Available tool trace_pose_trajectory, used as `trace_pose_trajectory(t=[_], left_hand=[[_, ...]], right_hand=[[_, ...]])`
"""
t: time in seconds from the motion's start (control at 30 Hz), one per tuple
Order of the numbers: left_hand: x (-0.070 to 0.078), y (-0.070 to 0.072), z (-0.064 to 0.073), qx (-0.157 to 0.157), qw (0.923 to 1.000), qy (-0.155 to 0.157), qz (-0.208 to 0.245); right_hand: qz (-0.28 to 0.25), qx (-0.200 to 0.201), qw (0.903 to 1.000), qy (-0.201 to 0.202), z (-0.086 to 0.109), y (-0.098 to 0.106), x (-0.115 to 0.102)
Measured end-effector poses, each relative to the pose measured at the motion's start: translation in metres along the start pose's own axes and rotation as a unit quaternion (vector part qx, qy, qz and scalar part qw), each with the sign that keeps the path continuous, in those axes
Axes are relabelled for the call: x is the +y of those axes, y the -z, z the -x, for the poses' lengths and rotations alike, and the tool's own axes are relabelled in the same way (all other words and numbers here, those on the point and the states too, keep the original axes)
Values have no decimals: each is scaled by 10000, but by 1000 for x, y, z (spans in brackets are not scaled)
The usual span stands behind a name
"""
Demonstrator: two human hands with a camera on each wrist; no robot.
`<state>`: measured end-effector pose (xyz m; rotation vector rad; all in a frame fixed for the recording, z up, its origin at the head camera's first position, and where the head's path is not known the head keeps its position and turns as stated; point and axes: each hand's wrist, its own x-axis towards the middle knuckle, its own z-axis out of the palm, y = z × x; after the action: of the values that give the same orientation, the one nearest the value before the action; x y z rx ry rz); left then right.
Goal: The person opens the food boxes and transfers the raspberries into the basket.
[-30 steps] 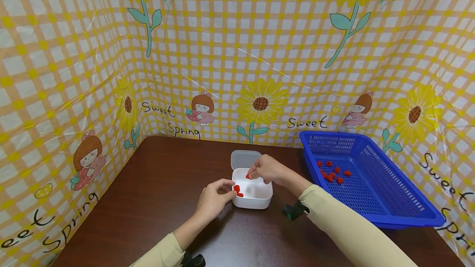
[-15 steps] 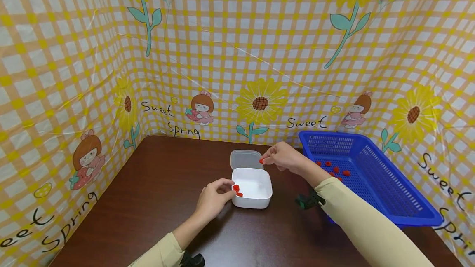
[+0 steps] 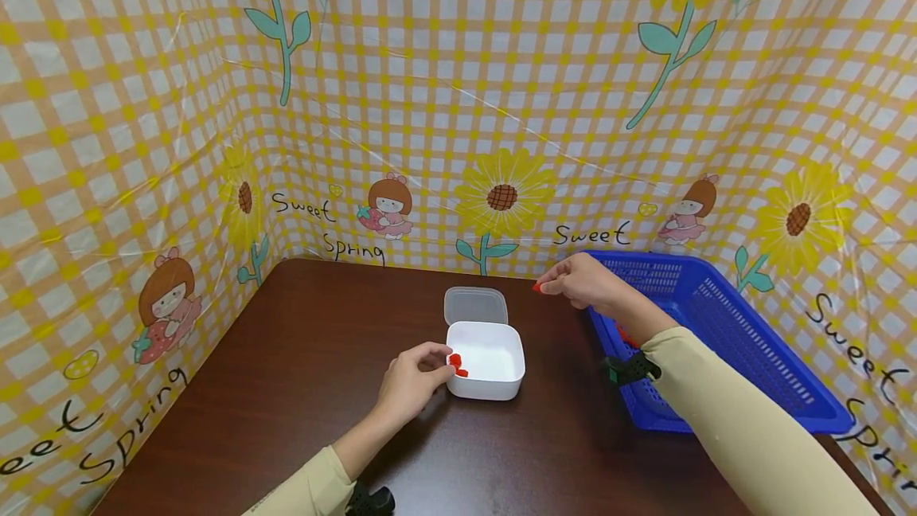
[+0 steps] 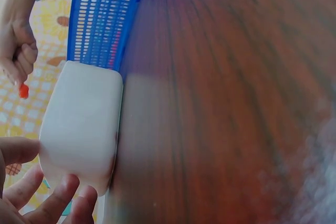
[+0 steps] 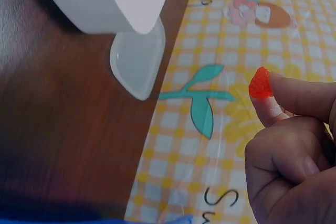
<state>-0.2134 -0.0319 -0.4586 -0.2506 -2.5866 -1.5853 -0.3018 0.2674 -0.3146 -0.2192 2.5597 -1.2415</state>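
My right hand pinches a red raspberry between thumb and forefinger, raised over the table between the white box and the blue basket. The other fingers of that hand are curled in. My left hand holds the white box at its left side, fingers and thumb against the wall and rim. Inside the box, by its left wall, lie a few red raspberries, partly covered by the left fingertips. The box's translucent lid lies folded back behind it.
A blue perforated basket stands at the right; the right forearm covers most of the red raspberries in it. The dark wooden table meets a checked sunflower cloth at the back and sides.
My right hand has lifted out of the white box with the raspberry and moved right and back, toward the basket's near-left rim. The left hand and box have stayed in place.
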Motion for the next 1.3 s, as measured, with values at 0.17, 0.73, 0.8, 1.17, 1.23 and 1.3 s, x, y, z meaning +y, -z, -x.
trace_pose_trajectory(t=[0.17, 0.73, 0.8, 1.17, 1.23, 1.3], left_hand=[[1, 0, 0, 6, 10000, 1, -31], [2, 1, 0, 15, 10000, 22, 19], [1, 1, 0, 3, 10000, 17, 31], [0, 1, 0, -15, 10000, 57, 22], [0, 0, -1, -19, 10000, 39, 6], [0, 0, -1, -3, 10000, 4, -20]], right_hand=[[158, 143, 9998, 9, 2, 17, 6], [345, 580, 9973, -306, 6, 69, 44], [430, 656, 9964, -325, 6, 72, 50], [474, 853, 9936, -574, 7, 87, 79], [482, 861, 9934, -590, 8, 88, 85], [439, 866, 9935, -587, 8, 89, 90]])
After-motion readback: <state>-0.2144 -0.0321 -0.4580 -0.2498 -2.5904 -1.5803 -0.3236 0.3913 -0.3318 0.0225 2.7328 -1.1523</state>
